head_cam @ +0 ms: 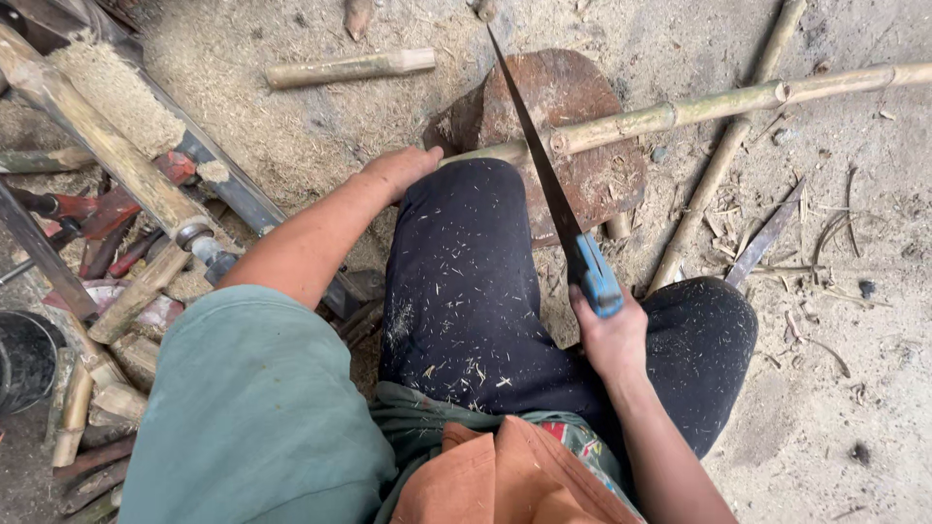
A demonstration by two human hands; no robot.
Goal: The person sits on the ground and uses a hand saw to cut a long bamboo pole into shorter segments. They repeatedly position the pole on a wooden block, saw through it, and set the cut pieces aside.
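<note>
While saw [544,180] crosses pale-green bamboo pole [680,112] | right hand [610,335] grips handle | left hand [400,170] clasps pole.

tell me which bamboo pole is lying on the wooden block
The long bamboo pole under the saw, held by the left hand; the others lie on the ground.

A long bamboo pole [680,112] lies across a wood block [573,146] on the ground [854,388]. The saw [549,184] rests on the pole. The left hand [398,170] is left of the block. A knife [767,238] lies to the right.
</note>
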